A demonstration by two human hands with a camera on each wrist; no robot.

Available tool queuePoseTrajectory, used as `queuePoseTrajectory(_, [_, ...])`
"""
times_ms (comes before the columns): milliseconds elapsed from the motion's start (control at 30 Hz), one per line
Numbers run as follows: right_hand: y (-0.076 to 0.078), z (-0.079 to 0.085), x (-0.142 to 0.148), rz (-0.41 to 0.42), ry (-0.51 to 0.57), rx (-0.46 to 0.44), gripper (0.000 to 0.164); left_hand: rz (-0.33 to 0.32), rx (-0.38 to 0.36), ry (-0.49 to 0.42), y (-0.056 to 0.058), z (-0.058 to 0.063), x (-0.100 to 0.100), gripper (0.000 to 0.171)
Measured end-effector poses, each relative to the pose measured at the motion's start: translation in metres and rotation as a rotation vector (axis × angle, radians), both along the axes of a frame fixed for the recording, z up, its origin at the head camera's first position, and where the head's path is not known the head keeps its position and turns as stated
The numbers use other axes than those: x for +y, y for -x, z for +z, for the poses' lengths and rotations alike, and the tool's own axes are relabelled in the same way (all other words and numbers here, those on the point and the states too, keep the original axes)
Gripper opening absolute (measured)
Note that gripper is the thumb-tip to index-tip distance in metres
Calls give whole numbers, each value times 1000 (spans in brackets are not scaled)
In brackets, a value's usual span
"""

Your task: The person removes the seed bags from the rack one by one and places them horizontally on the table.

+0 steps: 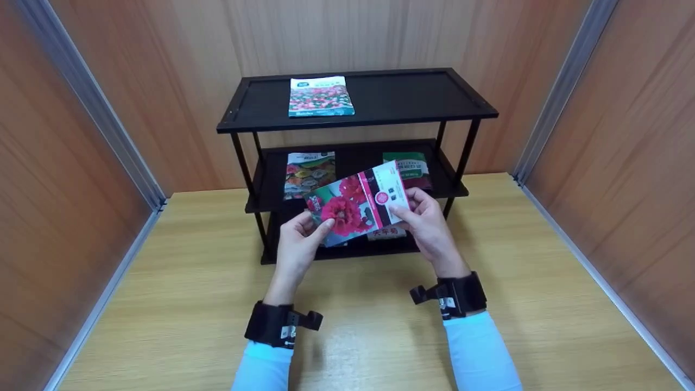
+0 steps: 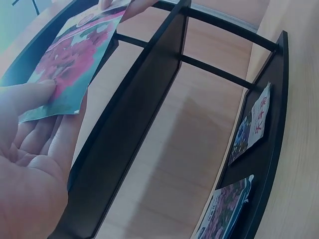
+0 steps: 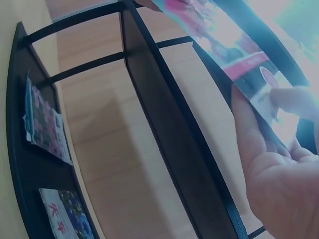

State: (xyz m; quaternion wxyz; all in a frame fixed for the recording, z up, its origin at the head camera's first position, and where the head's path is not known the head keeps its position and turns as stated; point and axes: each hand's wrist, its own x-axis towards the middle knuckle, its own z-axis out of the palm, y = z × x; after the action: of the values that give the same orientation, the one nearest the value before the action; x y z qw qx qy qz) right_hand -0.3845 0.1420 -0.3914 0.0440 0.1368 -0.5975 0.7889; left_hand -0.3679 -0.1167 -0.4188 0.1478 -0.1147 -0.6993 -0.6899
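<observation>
A seed packet [image 1: 347,209] with a magenta flower picture and a white, pink and black end is held up, tilted, in front of the black rack. My left hand [image 1: 297,244] pinches its flowered lower-left end between thumb and fingers. At the white end, my right hand [image 1: 429,225] grips it with the thumb on the printed face. The left wrist view shows the left thumb lying on the packet [image 2: 75,59], fingers behind it. Bright glare washes out part of the packet [image 3: 244,55] in the right wrist view.
The three-tier black rack [image 1: 402,100] stands against the wood-grain wall. One packet [image 1: 320,98] lies on its top. The middle shelf bears a multicoloured-flower packet [image 1: 309,174] and a green one [image 1: 410,165]. Below lie a pink-flowered packet [image 2: 227,206] and one with red lettering [image 2: 254,122].
</observation>
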Motion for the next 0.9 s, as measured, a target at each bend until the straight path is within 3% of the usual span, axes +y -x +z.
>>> queuePoseTrajectory(267, [-2, -2, 9, 1, -57, -4, 11, 5, -30, 78, -5, 3, -7, 15])
queuePoseTrajectory(567, [-1, 3, 17, -12, -11, 41, 11, -42, 35, 133, -24, 28, -12, 12])
queuePoseTrajectory(767, [-2, 3, 18, -10, -122, 64, 20, -37, 50, 149, -23, 28, -13, 10])
queuePoseTrajectory(900, [-3, 2, 19, -2, -217, 97, 24, -21, 49, 184, -23, 28, -11, 23])
